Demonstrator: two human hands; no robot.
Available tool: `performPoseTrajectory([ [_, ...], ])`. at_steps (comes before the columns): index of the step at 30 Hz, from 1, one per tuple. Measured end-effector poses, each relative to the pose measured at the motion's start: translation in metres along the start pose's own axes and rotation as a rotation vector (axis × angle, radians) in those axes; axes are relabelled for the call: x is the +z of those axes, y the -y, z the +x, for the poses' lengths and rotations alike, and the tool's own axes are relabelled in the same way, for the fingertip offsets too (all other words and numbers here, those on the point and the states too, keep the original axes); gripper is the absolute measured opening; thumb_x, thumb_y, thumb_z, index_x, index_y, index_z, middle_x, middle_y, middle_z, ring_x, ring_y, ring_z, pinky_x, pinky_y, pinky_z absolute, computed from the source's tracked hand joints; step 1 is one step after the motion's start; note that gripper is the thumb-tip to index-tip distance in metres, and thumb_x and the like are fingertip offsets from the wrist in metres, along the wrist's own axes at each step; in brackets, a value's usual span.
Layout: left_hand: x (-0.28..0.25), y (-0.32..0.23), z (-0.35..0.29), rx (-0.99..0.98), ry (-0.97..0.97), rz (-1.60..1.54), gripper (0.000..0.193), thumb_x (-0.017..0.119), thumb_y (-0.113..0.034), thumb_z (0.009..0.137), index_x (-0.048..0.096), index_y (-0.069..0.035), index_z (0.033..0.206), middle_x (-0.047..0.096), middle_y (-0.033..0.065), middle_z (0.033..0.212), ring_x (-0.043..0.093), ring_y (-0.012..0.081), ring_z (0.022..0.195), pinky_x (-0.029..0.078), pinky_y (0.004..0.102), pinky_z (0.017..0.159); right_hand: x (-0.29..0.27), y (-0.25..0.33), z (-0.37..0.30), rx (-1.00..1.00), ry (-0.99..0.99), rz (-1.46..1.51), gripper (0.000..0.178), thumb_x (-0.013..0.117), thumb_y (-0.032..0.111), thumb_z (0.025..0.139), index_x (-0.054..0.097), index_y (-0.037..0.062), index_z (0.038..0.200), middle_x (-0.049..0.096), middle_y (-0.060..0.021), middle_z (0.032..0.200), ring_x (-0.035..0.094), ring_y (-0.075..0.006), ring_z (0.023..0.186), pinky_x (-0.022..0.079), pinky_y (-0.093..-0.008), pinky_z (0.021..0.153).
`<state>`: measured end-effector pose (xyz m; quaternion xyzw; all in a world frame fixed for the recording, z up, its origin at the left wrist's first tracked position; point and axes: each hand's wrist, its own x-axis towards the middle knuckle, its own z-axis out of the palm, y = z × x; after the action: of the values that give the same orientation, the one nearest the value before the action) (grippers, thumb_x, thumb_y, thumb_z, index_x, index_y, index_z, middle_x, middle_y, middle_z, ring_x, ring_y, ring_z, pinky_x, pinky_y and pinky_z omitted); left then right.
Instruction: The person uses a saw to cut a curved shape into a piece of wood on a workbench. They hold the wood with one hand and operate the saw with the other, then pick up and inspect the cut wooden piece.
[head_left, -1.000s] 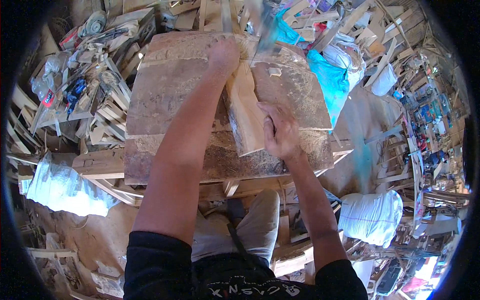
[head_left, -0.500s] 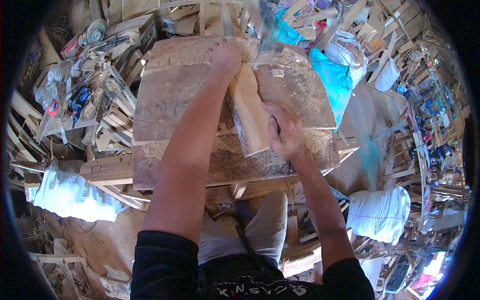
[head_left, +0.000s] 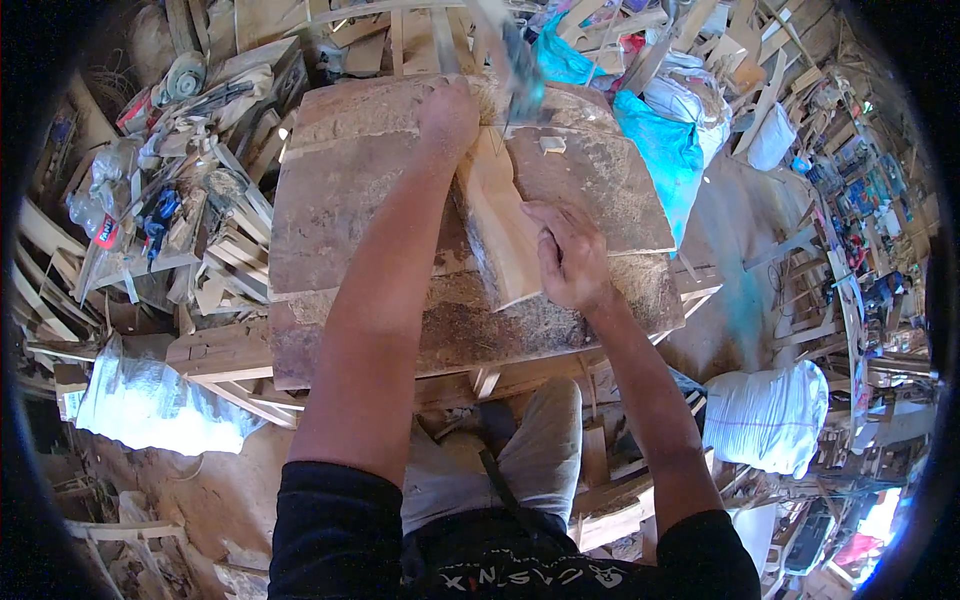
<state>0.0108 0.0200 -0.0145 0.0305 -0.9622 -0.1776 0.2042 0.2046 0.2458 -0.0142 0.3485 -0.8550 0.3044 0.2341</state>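
The right hand [head_left: 574,258], fingers curled, is at the right edge of a long, pale, wavy-sided wooden board [head_left: 498,225] slanting away on a brown, sawdust-strewn counter [head_left: 345,190]. Beyond that hand lies a small, pale block [head_left: 552,145]; farther left, the left hand [head_left: 448,116] (I cannot tell whether either clamps the wood) adjoins the board's far end.

Passable over the flat, dusty brown tabletop [head_left: 610,200], right side; obstructed by small pale wooden block [head_left: 552,145] and blurred grey-teal shape [head_left: 523,82].
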Motion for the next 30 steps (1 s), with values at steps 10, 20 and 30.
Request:
performPoseTrajectory([
  [10,0.042,0.053,0.033,0.075,0.08,0.278,0.034,0.053,-0.017,0.099,0.064,-0.005,0.128,0.064,0.019,0.135,0.059,0.0388,0.131,0.043,0.065,0.109,0.01,0.009,0.01,0.013,0.016,0.052,0.04,0.058,-0.001,0.084,0.065,0.0042,0.122,0.072,-0.0207,0.114,0.066,-0.0425,0.105,0.054,-0.0504,0.093],
  [20,0.001,-0.004,0.005,-0.026,0.044,0.004,0.03,0.052,-0.016,0.098,0.066,-0.004,0.122,0.067,0.02,0.128,0.065,0.0396,0.122,0.045,0.0664,0.106,0.001,0.002,0.002,0.119,0.019,-0.026,0.046,0.059,0.008,0.085,0.062,0.0003,0.131,0.068,-0.0245,0.123,0.062,-0.0453,0.112,0.049,-0.0527,0.102],
  [30,-0.002,-0.006,0.01,-0.046,0.103,0.017,0.032,0.052,-0.019,0.099,0.064,-0.007,0.126,0.063,0.019,0.133,0.063,0.0395,0.125,0.043,0.0643,0.109,0.012,-0.005,-0.001,0.156,0.105,-0.296,0.047,0.058,0.02,0.091,0.062,-0.0033,0.131,0.06,-0.0212,0.14,0.052,-0.0404,0.134,0.031,-0.0612,0.12],
])
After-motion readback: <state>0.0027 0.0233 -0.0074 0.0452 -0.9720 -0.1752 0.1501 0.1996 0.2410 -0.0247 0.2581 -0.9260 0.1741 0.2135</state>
